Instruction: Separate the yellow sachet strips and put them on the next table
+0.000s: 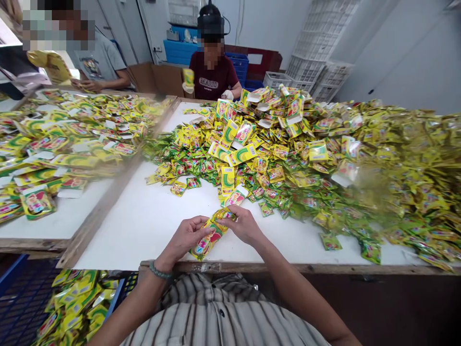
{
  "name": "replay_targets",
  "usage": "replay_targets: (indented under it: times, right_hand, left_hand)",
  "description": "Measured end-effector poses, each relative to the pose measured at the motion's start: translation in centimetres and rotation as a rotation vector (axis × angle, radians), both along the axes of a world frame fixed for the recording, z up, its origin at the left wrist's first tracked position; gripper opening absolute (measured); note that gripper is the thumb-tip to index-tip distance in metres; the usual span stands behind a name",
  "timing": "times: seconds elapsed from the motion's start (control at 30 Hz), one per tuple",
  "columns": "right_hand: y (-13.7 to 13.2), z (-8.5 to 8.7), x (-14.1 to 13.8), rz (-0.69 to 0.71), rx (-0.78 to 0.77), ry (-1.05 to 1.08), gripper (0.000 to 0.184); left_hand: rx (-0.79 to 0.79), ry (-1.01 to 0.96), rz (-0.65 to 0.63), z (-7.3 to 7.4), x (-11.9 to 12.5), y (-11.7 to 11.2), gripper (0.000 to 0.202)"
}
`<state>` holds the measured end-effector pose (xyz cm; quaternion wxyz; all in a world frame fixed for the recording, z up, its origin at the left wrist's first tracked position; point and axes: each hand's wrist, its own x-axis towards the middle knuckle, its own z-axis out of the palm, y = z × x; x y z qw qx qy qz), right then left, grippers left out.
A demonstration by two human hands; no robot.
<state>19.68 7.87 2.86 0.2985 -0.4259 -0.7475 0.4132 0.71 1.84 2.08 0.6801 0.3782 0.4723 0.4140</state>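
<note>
My left hand [189,236] is closed around a yellow box [209,242] with colourful lettering and red fruit printed on it, tilted above the front edge of the table. At the box's upper end, the fingers of my right hand [247,223] pinch a small yellow packet [224,214]. Whether that packet is partly inside the box is hard to see. Just beyond my hands lies another box [236,196], white and pink on its visible side. A yellow box with a green curve [227,179] rests behind it, against a heap of small green and yellow packets [201,163].
The heap of packets [360,192] spreads far to the right. On the left, past a wooden divider [104,206], many filled boxes [38,202] cover another table. A blue crate [115,300] of yellow boxes stands below. Two people [216,74] work across the table.
</note>
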Motion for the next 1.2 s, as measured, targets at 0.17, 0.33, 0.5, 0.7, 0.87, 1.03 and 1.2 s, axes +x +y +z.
replay_targets:
  times: [0.17, 0.33, 0.5, 0.7, 0.87, 1.03, 1.2]
  right_hand:
    - [-0.9, 0.4, -0.6, 0.045, 0.155, -0.046, 0.004]
    - [-1.7, 0.3, -0.5, 0.050, 0.115, -0.050, 0.015]
    - [-1.9, 0.7, -0.1, -0.103, 0.168, -0.041, 0.008]
    - [-2.7, 1.2, -0.7, -0.007, 0.123, -0.202, 0.006]
    - [-3.4, 0.3, -1.7, 0.070, -0.006, -0.157, 0.016]
    - [-3.0, -1.0, -1.9, -0.041, -0.137, -0.092, 0.015]
    - [-2.4, -1.2, -2.4, -0.066, -0.057, -0.130, 0.014]
  left_hand:
    - [-0.072, -0.058, -0.024, 0.2, -0.2, -0.1, 0.040]
    - [-0.074, -0.048, 0.022, -0.4, 0.1, -0.1, 0.042]
    - [-0.036, -0.025, 0.050, -0.7, 0.3, 0.2, 0.045]
    - [0.022, 0.034, -0.004, -1.0, 0.3, 0.4, 0.041]
    - [0.074, 0.154, 0.021, -0.3, 0.4, 0.7, 0.043]
    - [0.065, 0.142, -0.072, 0.5, -0.9, 0.4, 0.048]
    - [0.141, 0.324, -0.132, -0.9, -0.1, -0.6, 0.038]
